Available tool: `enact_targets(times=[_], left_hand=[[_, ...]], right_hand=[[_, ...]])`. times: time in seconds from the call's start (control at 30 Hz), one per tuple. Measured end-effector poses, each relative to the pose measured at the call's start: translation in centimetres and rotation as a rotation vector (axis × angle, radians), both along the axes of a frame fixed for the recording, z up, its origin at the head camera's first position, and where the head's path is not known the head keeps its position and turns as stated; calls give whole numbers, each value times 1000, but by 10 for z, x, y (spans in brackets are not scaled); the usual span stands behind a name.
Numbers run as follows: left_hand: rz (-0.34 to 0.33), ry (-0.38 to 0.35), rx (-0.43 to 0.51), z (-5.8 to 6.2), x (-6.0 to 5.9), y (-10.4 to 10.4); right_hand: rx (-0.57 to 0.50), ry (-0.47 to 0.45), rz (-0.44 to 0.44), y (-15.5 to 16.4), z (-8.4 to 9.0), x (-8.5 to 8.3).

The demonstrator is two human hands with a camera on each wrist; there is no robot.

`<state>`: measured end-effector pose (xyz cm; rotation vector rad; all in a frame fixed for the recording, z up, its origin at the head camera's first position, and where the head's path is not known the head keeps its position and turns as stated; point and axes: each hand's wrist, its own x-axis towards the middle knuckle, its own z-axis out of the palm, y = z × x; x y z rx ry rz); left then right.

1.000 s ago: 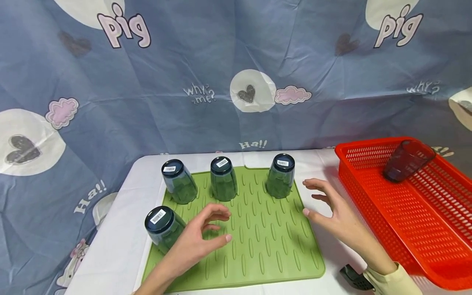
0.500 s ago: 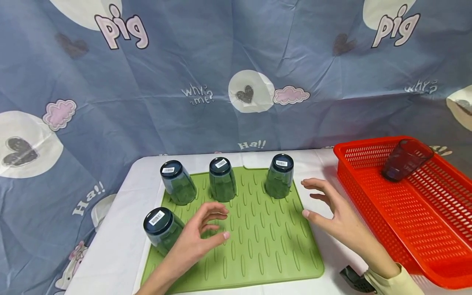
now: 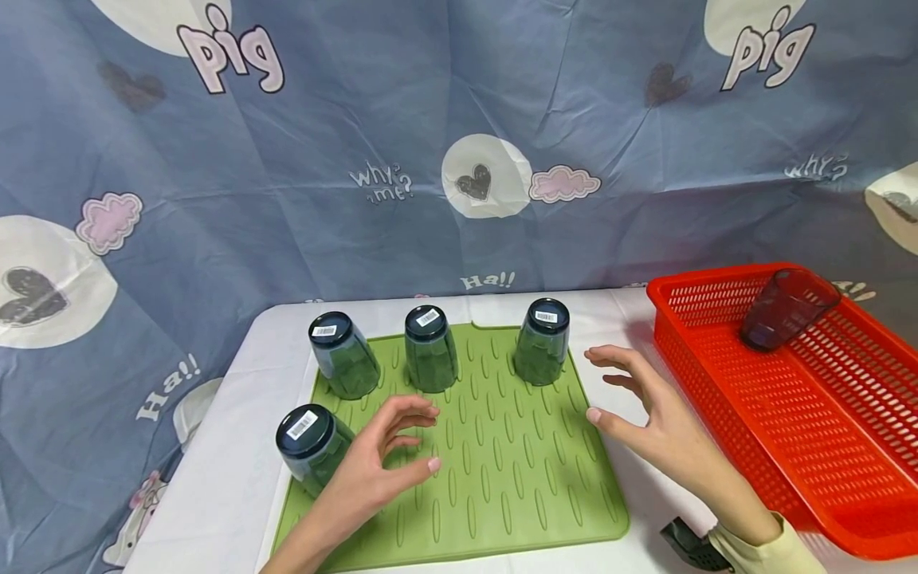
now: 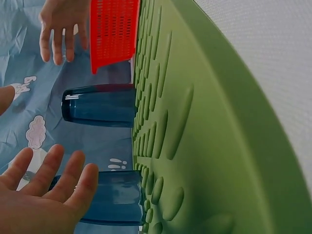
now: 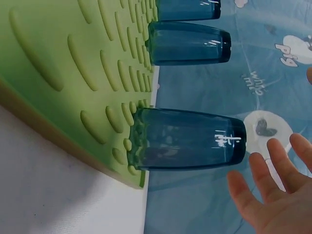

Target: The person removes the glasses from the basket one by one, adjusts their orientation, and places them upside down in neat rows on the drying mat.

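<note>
Head view: hands hovering over upturned tumblers

Hovering with left hand (image 3: 373, 466) loosely spread, gripping nothing, just beside front-left tumbler (image 3: 310, 446) standing inverted on green mat (image 3: 502, 478); right hand (image 3: 649, 422) likewise spread, empty, near back-right tumbler (image 3: 541, 351). Likely light, smooth, slippery; best taking around the mid-wall

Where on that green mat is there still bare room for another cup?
The drying mat is bare across its middle and front right, between the left hand and right hand. The back row of three cups and the front-left cup crowd those edges.
</note>
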<state>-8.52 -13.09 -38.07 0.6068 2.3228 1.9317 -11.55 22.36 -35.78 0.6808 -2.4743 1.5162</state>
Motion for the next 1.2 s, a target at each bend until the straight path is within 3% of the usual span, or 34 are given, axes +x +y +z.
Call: enact_targets(times=[0.67,1.07,1.2], left_hand=[[-4,-54,-38,0,-2,5],[-40,-96,-27,-2,0,6],[-41,-103,-29,-2,1,5]], right_hand=[[10,118,-5,-1,21,10],[77,91,-47,7,44,31],[96,28,-74,12,55,40]])
